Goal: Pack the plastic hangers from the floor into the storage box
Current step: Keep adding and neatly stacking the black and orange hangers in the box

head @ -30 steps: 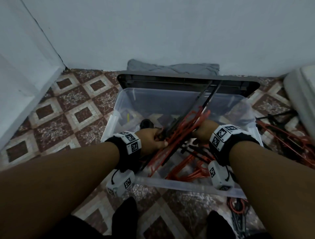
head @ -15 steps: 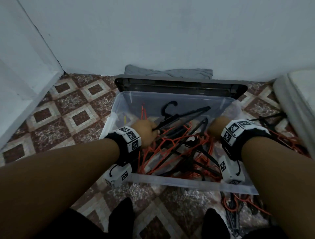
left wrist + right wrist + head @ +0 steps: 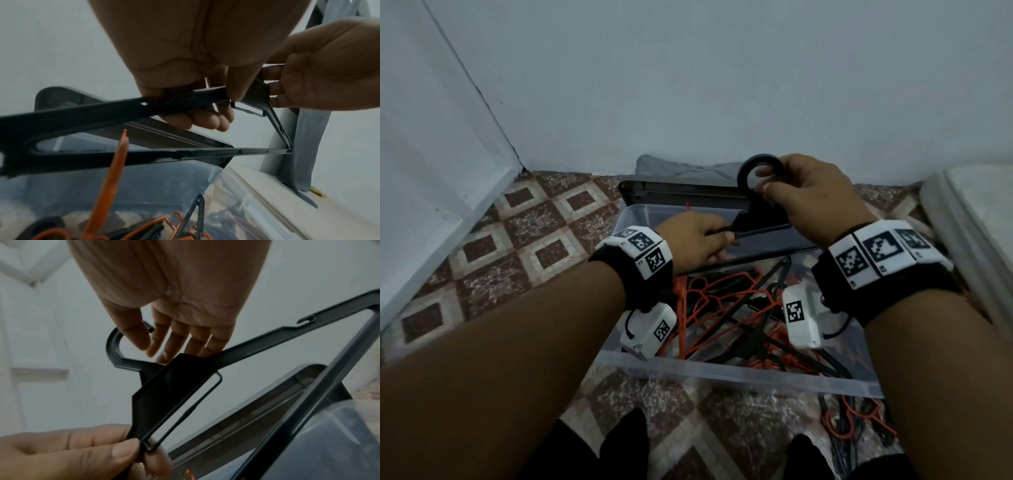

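Observation:
A single black plastic hanger (image 3: 760,222) is held up over the back of the clear storage box (image 3: 739,373). My left hand (image 3: 698,240) grips one arm of it, fingers curled round the bar (image 3: 185,100). My right hand (image 3: 801,192) pinches the neck just under the round hook (image 3: 760,164); its fingers (image 3: 174,337) lie behind the neck. Inside the box lies a tangle of orange and black hangers (image 3: 722,308). A few more hangers (image 3: 856,421) lie on the tiled floor at the box's near right corner.
The box's dark lid (image 3: 681,195) stands behind it against the wall, with a grey cloth (image 3: 688,169) behind that. A white padded edge (image 3: 969,219) runs along the right. A white wall panel (image 3: 431,171) closes the left side. Patterned floor tiles (image 3: 524,246) show left of the box.
Both hands were down inside the box among the hangers. They have since risen with one black hanger, the right hand now at its hook and higher than the left.

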